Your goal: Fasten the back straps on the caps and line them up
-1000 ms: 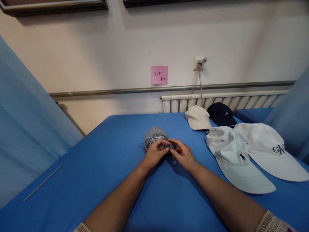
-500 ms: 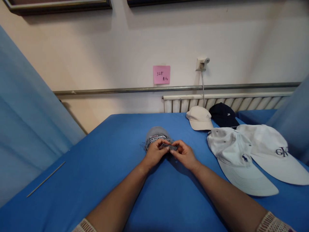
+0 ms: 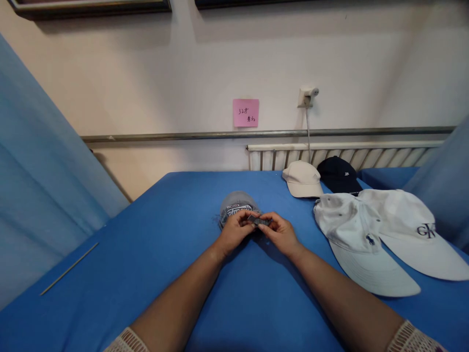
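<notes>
A grey cap (image 3: 237,199) with a lettered patch and frayed edges sits in the middle of the blue-covered table. Just in front of it, my left hand (image 3: 236,230) pinches one end of a short dark grey strap (image 3: 256,220). My right hand (image 3: 281,233) grips the strap's other end between thumb and fingers. The strap looks slightly bent between the two hands. Whether it is joined to the cap is hidden by my fingers, which also cover the cap's lower front.
To the right lie a pale cap (image 3: 361,239), a white cap (image 3: 406,210), a beige cap (image 3: 302,176) and a dark navy cap (image 3: 337,171). A thin stick (image 3: 69,269) rests at the left. Blue curtains (image 3: 44,171) flank the table (image 3: 154,234); a radiator (image 3: 278,155) stands behind.
The strap between my fingers has tilted and bent a little, its left end now raised more. Both hands stay nearly in place, and the view has shifted slightly.
</notes>
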`<state>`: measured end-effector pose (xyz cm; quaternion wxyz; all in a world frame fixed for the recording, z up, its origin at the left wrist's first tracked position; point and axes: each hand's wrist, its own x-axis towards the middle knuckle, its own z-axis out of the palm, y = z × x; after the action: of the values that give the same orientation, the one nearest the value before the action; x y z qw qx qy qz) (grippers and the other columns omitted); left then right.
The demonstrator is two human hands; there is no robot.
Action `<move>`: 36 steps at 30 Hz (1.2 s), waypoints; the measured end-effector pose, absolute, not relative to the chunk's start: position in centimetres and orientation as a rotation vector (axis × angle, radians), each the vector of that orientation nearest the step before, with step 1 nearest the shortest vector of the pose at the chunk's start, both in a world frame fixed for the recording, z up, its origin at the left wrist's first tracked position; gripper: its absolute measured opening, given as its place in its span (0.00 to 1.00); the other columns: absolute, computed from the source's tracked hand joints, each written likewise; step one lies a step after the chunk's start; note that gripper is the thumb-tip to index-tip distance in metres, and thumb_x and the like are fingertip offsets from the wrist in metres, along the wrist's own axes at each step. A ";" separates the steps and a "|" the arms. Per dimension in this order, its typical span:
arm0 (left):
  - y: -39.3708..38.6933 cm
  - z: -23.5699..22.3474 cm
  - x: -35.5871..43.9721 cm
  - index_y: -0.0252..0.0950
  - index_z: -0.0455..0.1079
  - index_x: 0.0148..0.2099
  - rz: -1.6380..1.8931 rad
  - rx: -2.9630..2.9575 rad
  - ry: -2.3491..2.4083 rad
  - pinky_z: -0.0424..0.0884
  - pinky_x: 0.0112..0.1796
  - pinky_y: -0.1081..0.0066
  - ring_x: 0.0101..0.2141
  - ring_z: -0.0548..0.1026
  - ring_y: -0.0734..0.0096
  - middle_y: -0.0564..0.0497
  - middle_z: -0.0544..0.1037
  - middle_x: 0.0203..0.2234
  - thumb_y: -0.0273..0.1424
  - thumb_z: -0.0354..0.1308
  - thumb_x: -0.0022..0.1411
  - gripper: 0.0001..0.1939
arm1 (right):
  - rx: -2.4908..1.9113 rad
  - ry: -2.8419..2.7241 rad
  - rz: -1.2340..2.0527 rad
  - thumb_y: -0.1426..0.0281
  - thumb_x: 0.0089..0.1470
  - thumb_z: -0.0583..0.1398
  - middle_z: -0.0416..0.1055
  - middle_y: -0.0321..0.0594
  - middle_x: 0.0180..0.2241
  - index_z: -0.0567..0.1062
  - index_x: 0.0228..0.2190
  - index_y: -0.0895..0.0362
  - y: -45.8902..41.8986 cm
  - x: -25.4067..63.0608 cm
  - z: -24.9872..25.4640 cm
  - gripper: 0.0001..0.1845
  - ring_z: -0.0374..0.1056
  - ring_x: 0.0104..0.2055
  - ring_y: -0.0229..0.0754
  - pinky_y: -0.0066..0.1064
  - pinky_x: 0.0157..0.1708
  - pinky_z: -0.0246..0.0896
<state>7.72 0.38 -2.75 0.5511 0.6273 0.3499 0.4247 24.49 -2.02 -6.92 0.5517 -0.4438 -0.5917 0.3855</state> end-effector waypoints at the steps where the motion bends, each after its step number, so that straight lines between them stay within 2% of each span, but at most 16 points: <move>1: 0.3 -2.6 7.7 0.35 0.73 0.42 0.985 1.449 0.809 0.70 0.41 0.67 0.40 0.74 0.66 0.46 0.76 0.42 0.31 0.66 0.50 0.15 | -1.050 -1.387 0.919 0.61 0.49 0.63 0.65 0.30 0.18 0.75 0.37 0.55 -2.0 24.5 -6.8 0.14 0.58 0.19 0.34 0.27 0.20 0.53; 4: 0.0 -2.3 7.7 0.35 0.73 0.43 0.938 1.346 0.778 0.70 0.38 0.68 0.37 0.75 0.68 0.45 0.76 0.43 0.34 0.63 0.54 0.15 | -1.051 -1.360 0.916 0.61 0.49 0.64 0.65 0.30 0.18 0.76 0.37 0.56 -2.0 24.6 -6.5 0.14 0.58 0.19 0.34 0.27 0.20 0.53; 6: 0.0 -2.3 7.7 0.35 0.74 0.42 0.940 1.316 0.771 0.70 0.39 0.68 0.39 0.74 0.68 0.45 0.75 0.45 0.36 0.62 0.55 0.13 | -1.051 -1.371 0.904 0.61 0.48 0.64 0.66 0.31 0.19 0.77 0.37 0.55 -2.1 24.6 -6.4 0.14 0.58 0.20 0.34 0.27 0.20 0.54; 9: 0.1 -2.4 7.8 0.34 0.73 0.40 0.947 1.354 0.761 0.70 0.41 0.68 0.43 0.73 0.65 0.44 0.73 0.49 0.36 0.63 0.55 0.12 | -1.039 -1.412 0.884 0.63 0.49 0.63 0.70 0.33 0.24 0.78 0.39 0.54 -2.0 24.7 -6.5 0.14 0.58 0.20 0.33 0.27 0.21 0.55; 11: 0.1 -2.5 7.8 0.35 0.73 0.42 0.940 1.433 0.746 0.70 0.42 0.67 0.43 0.74 0.65 0.44 0.74 0.48 0.36 0.64 0.55 0.13 | -1.022 -1.425 0.869 0.63 0.49 0.63 0.71 0.35 0.28 0.78 0.39 0.54 -1.9 24.8 -6.8 0.14 0.59 0.21 0.33 0.26 0.20 0.55; 14: 0.2 -2.3 7.7 0.37 0.73 0.47 0.923 1.621 0.715 0.67 0.49 0.61 0.48 0.72 0.62 0.44 0.74 0.48 0.35 0.63 0.57 0.15 | -1.001 -1.424 0.855 0.64 0.49 0.63 0.70 0.37 0.31 0.79 0.39 0.54 -1.8 24.8 -7.1 0.14 0.59 0.21 0.32 0.26 0.21 0.56; 17: 0.2 -2.0 7.6 0.37 0.74 0.44 0.898 1.787 0.720 0.60 0.55 0.59 0.53 0.68 0.59 0.43 0.72 0.51 0.33 0.62 0.57 0.12 | -1.002 -1.438 0.847 0.64 0.50 0.62 0.70 0.37 0.32 0.79 0.38 0.54 -1.7 24.8 -7.3 0.13 0.60 0.21 0.32 0.25 0.21 0.56; 20: 0.3 -2.0 7.5 0.35 0.73 0.38 0.892 1.750 0.745 0.61 0.53 0.59 0.51 0.69 0.60 0.43 0.71 0.52 0.34 0.63 0.56 0.09 | -1.009 -1.463 0.835 0.64 0.50 0.62 0.70 0.37 0.31 0.79 0.38 0.55 -1.9 24.7 -7.1 0.13 0.59 0.21 0.31 0.25 0.21 0.55; 24: 0.4 -2.0 7.4 0.33 0.69 0.32 0.887 1.588 0.759 0.63 0.50 0.61 0.50 0.70 0.59 0.41 0.71 0.51 0.36 0.63 0.56 0.11 | -1.012 -1.466 0.820 0.64 0.50 0.62 0.70 0.37 0.32 0.78 0.38 0.55 -2.0 24.7 -6.8 0.13 0.58 0.21 0.31 0.25 0.20 0.55; 29: 0.3 -1.7 7.3 0.33 0.68 0.29 0.900 1.550 0.819 0.62 0.50 0.63 0.50 0.69 0.59 0.42 0.72 0.50 0.37 0.63 0.55 0.12 | -1.009 -1.495 0.784 0.64 0.50 0.63 0.70 0.38 0.33 0.78 0.38 0.55 -2.1 24.7 -6.7 0.13 0.57 0.21 0.31 0.25 0.21 0.55; 36: 0.4 -1.7 7.8 0.33 0.66 0.23 0.960 1.594 0.987 0.64 0.45 0.65 0.42 0.72 0.63 0.41 0.75 0.44 0.34 0.61 0.53 0.12 | -1.005 -1.552 0.710 0.65 0.50 0.62 0.68 0.37 0.31 0.78 0.38 0.54 -2.5 24.5 -6.2 0.12 0.58 0.23 0.33 0.25 0.22 0.56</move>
<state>7.79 0.36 -1.69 0.4949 0.6577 0.4071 0.3959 24.47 -2.49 -6.17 0.5486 -0.4242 -0.6551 0.2998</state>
